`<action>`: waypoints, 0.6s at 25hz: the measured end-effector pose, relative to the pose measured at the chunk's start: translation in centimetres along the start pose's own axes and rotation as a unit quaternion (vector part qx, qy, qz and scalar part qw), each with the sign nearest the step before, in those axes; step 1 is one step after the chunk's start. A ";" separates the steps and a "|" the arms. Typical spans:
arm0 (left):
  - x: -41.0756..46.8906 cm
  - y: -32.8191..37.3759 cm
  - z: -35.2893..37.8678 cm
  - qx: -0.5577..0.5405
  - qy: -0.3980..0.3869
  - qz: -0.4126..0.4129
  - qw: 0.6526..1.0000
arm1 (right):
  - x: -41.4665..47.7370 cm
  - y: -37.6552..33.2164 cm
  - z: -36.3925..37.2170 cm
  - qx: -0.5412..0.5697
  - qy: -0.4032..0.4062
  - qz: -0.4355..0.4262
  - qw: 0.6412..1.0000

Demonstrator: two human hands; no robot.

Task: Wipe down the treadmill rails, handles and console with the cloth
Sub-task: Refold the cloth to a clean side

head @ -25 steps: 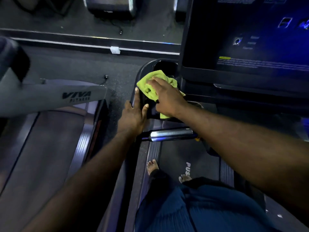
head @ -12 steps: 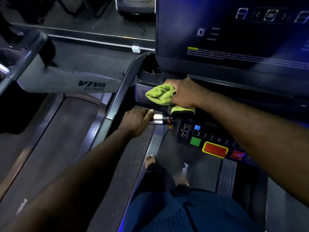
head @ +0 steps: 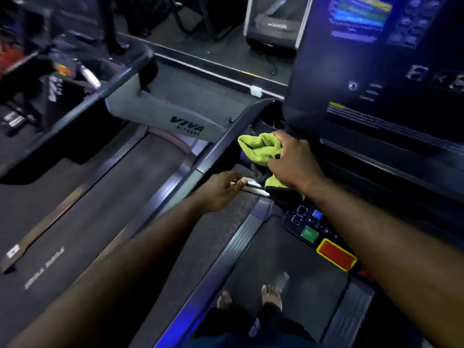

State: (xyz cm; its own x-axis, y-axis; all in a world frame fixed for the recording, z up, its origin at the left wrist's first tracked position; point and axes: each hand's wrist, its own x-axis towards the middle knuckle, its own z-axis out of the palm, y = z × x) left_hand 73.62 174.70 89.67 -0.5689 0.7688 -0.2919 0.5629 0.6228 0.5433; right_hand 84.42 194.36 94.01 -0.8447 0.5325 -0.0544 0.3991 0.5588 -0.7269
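**Dim gym, cloth bunched below the console**

Dark rubber belt (head: 263,259) fills the near ground, matte and faintly grained, with two bare feet (head: 271,295) standing on it; the legs above them are cut off by the lower edge. Along the belt's left side runs a ribbed metal side rail (head: 236,237), with blue light glinting on it. To the right a slanted black panel carries a square green button (head: 309,233) and a larger red button (head: 336,256) framed in yellow. The right forearm hides the panel's far side.

Further on, the left hand (head: 218,190) reaches to the tip of a short chrome handle bar (head: 251,185). Motion blur smears its fingers, so it is impossible to tell whether they clasp the bar or only touch it. The right hand (head: 291,164) clutches a lime-green terry cloth (head: 258,148), crumpled into folds, against the dark plastic just under the console (head: 376,71), beside a round black cup holder (head: 272,116). One end of the cloth hangs below the hand, over the bar's inner end.

The console's glossy screen shows coloured bands and icons too blurred to read. To its left stands a neighbouring treadmill (head: 187,126), its grey shroud lettered "VIVA FITNESS".
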 end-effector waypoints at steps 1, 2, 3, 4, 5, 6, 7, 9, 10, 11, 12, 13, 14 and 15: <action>-1.6 -0.6 -1.1 -0.046 0.038 -0.015 0.998 | -0.5 -1.6 0.7 0.032 0.006 -0.020 0.999; -3.6 -1.7 -2.4 -0.084 0.083 -0.041 0.992 | -1.0 -3.6 1.8 0.069 -0.003 -0.044 0.997; -5.8 -3.2 -3.5 -0.117 0.127 -0.068 0.983 | -1.4 -5.6 3.1 0.112 -0.031 -0.066 0.991; -8.6 -4.7 -4.8 -0.142 0.169 -0.100 0.970 | -1.7 -7.9 4.6 0.157 -0.063 -0.082 0.982; -11.5 -6.0 -6.1 -0.161 0.212 -0.123 0.956 | -1.9 -9.8 6.1 0.192 -0.094 -0.094 0.972; -14.8 -7.4 -7.0 -0.163 0.252 -0.151 0.942 | -2.2 -11.8 7.8 0.213 -0.124 -0.111 0.963; -19.1 -9.1 -7.9 -0.166 0.295 -0.174 0.925 | -3.1 -14.7 9.8 0.216 -0.164 -0.133 0.953; -27.7 -12.0 -8.6 -0.186 0.359 -0.228 0.886 | -5.6 -20.5 14.1 0.198 -0.240 -0.189 0.931; -31.9 -12.9 -8.4 -0.200 0.387 -0.257 0.863 | -7.4 -23.3 16.0 0.194 -0.269 -0.218 0.918; -37.6 -14.0 -7.7 -0.219 0.432 -0.290 0.825 | -10.7 -27.0 18.8 0.187 -0.312 -0.250 0.897; -43.3 -14.4 -6.7 -0.235 0.474 -0.318 0.787 | -14.4 -30.0 21.5 0.178 -0.355 -0.279 0.874; -48.2 -14.7 -5.4 -0.242 0.507 -0.339 0.755 | -17.7 -32.6 23.7 0.166 -0.390 -0.302 0.854; -52.8 -14.6 -4.1 -0.247 0.530 -0.363 0.725 | -21.1 -34.7 25.6 0.162 -0.419 -0.322 0.833; -58.4 -14.2 -2.1 -0.252 0.551 -0.391 0.693 | -25.6 -36.8 28.0 0.158 -0.449 -0.338 0.812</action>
State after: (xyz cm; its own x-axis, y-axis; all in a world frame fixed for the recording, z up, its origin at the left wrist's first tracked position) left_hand 97.58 120.64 100.60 -0.8505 -0.5254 -0.0256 -0.2990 0.4428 0.8453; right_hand 81.35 142.38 103.04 -0.8086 -0.5855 0.0568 -0.2565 0.2640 -0.9298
